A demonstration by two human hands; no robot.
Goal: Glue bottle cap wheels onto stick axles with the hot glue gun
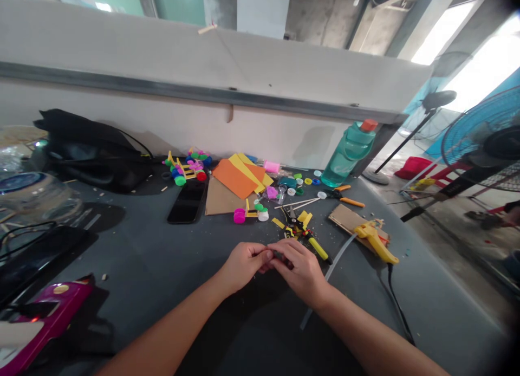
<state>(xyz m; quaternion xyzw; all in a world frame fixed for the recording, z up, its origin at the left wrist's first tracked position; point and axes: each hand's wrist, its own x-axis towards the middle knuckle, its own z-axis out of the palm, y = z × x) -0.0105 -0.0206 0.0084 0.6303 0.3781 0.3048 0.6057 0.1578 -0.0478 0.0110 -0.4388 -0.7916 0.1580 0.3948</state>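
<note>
Grey workbench: left hand and right hand, fingers pinched narrow on one hidden item.

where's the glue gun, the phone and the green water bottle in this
Yellow hot glue gun (374,241): head view, point on its body
Black smartphone (188,202): head view, point on its dark flat face
Teal water bottle (347,155): head view, point on its middle
</note>
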